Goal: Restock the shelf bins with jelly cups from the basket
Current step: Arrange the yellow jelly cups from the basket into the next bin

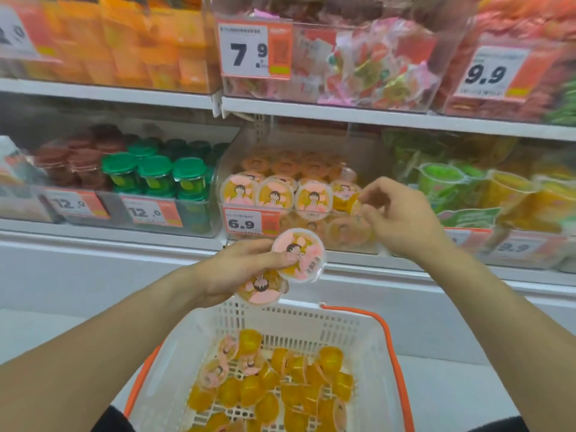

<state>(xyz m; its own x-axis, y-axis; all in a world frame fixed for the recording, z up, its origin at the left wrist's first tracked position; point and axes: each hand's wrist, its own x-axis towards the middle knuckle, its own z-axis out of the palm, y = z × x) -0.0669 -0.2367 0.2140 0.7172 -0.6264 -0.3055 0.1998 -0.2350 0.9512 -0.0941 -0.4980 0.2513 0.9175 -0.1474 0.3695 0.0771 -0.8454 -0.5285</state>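
Head view, looking down over both forearms. Left hand (241,269) gripping two jelly cups: upper jelly cup (299,254) pinched under the thumb with its pink cartoon lid facing up, lower jelly cup (261,288) tucked against the palm just beneath. Right hand (402,216) up and to the right of these, fingers curled, pinching a yellow jelly cup (352,204) at the right end of the clear shelf bin (358,244). Row of matching cups (274,194) standing just left of that hand, above the 6.9 price tag (251,222). White basket (367,332) with orange handles below both hands, loose yellow jelly cups (280,388) heaped inside.
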